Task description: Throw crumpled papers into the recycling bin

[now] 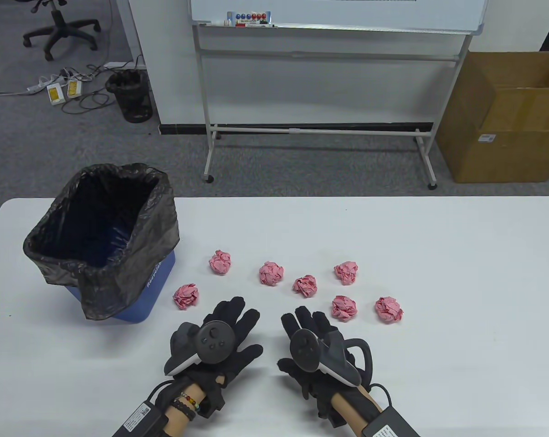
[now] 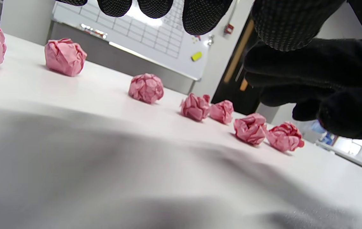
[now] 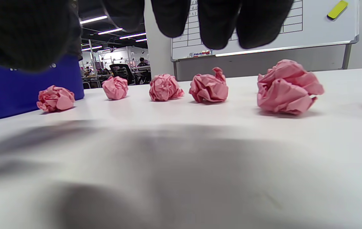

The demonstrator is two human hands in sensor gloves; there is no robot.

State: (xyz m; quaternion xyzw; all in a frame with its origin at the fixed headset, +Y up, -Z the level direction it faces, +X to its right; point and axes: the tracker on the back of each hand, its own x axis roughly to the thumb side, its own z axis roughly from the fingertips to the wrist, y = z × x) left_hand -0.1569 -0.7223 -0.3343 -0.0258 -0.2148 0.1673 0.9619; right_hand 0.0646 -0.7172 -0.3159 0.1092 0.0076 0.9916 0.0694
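The blue recycling bin (image 1: 158, 277), lined with a black bag (image 1: 101, 236), stands on the white table's left side. Several pink crumpled paper balls lie in a loose row to its right, from the nearest (image 1: 186, 296) to the farthest right (image 1: 389, 309). My left hand (image 1: 242, 325) and right hand (image 1: 297, 337) are side by side, palms down, fingers spread, just in front of the balls and holding nothing. In the left wrist view the balls (image 2: 146, 88) lie beyond my fingertips (image 2: 203, 16). In the right wrist view the bin (image 3: 24, 92) shows at left, with a ball (image 3: 287, 87) close by.
The white table (image 1: 438, 364) stretches wide to the right. Beyond its far edge are a whiteboard stand (image 1: 320, 129), a cardboard box (image 1: 506, 118), a black mesh waste basket (image 1: 130, 95) and an office chair (image 1: 60, 27) on the grey carpet.
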